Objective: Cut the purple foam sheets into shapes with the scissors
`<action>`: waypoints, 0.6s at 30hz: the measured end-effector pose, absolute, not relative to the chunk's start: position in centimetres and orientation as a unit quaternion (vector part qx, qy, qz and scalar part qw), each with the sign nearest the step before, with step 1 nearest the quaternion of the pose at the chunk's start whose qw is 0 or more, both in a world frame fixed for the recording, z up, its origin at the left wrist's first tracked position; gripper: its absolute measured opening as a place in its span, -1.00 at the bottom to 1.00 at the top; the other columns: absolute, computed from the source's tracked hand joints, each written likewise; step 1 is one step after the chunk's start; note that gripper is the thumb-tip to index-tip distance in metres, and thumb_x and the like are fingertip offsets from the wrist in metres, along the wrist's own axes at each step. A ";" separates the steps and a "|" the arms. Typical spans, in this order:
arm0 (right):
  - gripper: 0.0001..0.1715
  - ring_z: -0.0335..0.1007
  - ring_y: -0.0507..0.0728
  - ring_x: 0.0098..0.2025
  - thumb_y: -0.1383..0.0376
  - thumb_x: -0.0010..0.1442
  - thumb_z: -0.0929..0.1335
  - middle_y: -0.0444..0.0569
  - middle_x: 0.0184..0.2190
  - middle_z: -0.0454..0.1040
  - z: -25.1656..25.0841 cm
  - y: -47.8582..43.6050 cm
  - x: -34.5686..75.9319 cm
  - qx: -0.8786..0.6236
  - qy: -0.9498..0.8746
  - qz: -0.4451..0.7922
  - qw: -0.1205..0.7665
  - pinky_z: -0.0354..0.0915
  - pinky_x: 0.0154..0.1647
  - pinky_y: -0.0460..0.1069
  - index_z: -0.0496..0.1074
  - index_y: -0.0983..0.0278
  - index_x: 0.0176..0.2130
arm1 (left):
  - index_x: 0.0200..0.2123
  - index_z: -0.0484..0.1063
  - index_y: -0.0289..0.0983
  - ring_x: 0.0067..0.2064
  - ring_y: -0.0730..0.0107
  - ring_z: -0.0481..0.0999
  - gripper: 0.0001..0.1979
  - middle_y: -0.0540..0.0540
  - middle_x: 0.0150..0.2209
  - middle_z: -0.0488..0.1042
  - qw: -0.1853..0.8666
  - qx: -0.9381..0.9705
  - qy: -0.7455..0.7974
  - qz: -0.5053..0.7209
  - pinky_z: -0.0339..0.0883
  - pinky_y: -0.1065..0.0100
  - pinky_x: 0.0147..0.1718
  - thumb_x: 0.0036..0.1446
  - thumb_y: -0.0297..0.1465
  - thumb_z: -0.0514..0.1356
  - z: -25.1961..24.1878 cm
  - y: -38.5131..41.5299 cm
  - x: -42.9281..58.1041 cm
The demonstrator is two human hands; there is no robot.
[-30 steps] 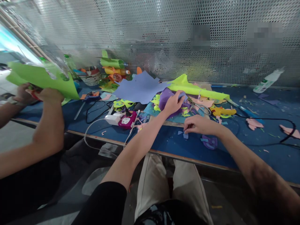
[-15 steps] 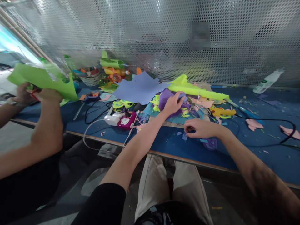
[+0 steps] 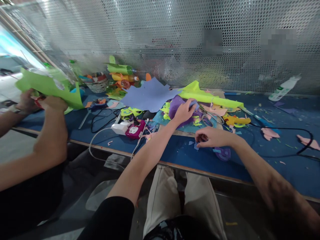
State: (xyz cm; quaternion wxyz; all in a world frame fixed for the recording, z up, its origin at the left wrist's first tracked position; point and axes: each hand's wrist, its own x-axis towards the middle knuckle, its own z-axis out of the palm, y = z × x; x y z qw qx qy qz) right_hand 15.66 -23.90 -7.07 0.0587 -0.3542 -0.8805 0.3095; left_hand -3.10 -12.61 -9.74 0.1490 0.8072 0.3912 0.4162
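Note:
My left hand (image 3: pixel 183 112) is closed on a light purple piece (image 3: pixel 195 104) of sheet material, over a darker purple piece (image 3: pixel 175 104) in the pile. Nearer the table's front edge, my right hand (image 3: pixel 212 137) is curled with thumb and fingers drawn together. A small light purple scrap (image 3: pixel 196 146) shows at its fingertips; whether it is pinched or only lies beneath them is unclear. Under my right wrist lies a purple cut-out (image 3: pixel 223 154). Scissors (image 3: pixel 208 120) rest between my hands, partly covered by scraps.
A co-worker's hands (image 3: pixel 53 102) hold a green sheet (image 3: pixel 47 85) and red-handled scissors at left. Along the table (image 3: pixel 252 166) are a large periwinkle sheet (image 3: pixel 150 95), yellow-green sheet (image 3: pixel 212 98), magenta power adapter (image 3: pixel 136 129) with cables, basket (image 3: pixel 96 85) and white bottle (image 3: pixel 284 89). Perforated metal stands behind.
The view has shifted slightly. Both my hands keep almost the same place and grip, and the co-worker's green sheet has tilted a little.

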 end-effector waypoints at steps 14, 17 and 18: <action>-0.72 0.47 0.10 -0.39 0.06 0.09 0.50 -0.09 -0.41 0.58 -7.1 -23.8 15.6 -0.349 -0.868 0.345 0.078 0.25 -0.36 -0.05 0.56 0.19 -0.27 | 0.19 0.36 -0.27 -0.17 0.21 0.64 -0.61 -0.16 -0.09 0.64 0.112 0.811 0.402 0.409 0.41 0.24 -0.02 0.44 -0.20 0.04 -10.0 -12.5 -3.1; -0.74 0.49 0.11 -0.38 0.08 0.09 0.50 -0.09 -0.42 0.59 -7.2 -23.8 15.6 -0.354 -0.862 0.354 0.079 0.27 -0.34 -0.04 0.55 0.19 -0.28 | 0.19 0.36 -0.28 -0.17 0.20 0.64 -0.60 -0.16 -0.10 0.64 0.112 0.814 0.396 0.411 0.40 0.26 -0.04 0.44 -0.19 0.04 -10.1 -12.4 -3.1; -0.74 0.49 0.11 -0.38 0.08 0.09 0.50 -0.09 -0.42 0.59 -7.2 -23.9 15.6 -0.356 -0.860 0.356 0.078 0.27 -0.34 -0.04 0.54 0.19 -0.29 | 0.19 0.36 -0.28 -0.18 0.20 0.63 -0.60 -0.16 -0.11 0.64 0.113 0.814 0.394 0.412 0.40 0.26 -0.05 0.44 -0.19 0.04 -10.1 -12.3 -3.1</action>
